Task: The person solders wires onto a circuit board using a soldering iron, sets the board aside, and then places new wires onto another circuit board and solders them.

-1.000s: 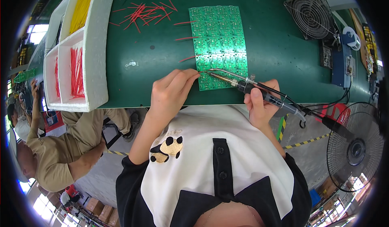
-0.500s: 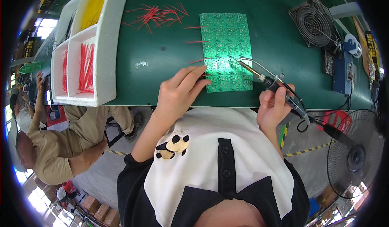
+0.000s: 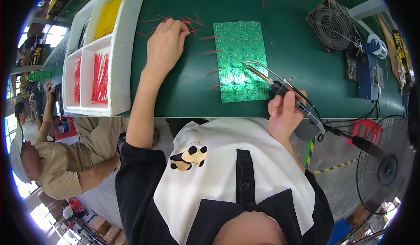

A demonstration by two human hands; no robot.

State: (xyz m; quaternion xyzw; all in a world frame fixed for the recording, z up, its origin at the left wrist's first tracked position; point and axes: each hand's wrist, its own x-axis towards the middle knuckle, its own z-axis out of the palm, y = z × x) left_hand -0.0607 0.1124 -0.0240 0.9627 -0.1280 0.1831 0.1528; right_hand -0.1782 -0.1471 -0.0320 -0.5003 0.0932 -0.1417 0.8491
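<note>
My left hand (image 3: 165,48) is over the pile of short red wires (image 3: 192,22) on the table, its fingers drawn together on wire at the pile's right side. The exact pinch is partly hidden. In my right hand (image 3: 285,113) is a soldering iron (image 3: 279,87) with a thin metal feed tube alongside. Its tip is over the middle of a green circuit board panel (image 3: 238,48). Several red wires (image 3: 211,52) stick out from the panel's left edge, spaced one below another.
A white foam box (image 3: 118,65) with compartments of yellow and red wires stands on the left. At the right are a square metal fan (image 3: 334,26), a blue device (image 3: 367,78) with a white spool, and a floor fan (image 3: 385,168). Another person (image 3: 61,166) sits at the left.
My left hand has left the panel's left edge and moved up and left to the red wire pile. The wire it was at now sticks out there by itself. The iron still points at the panel.
</note>
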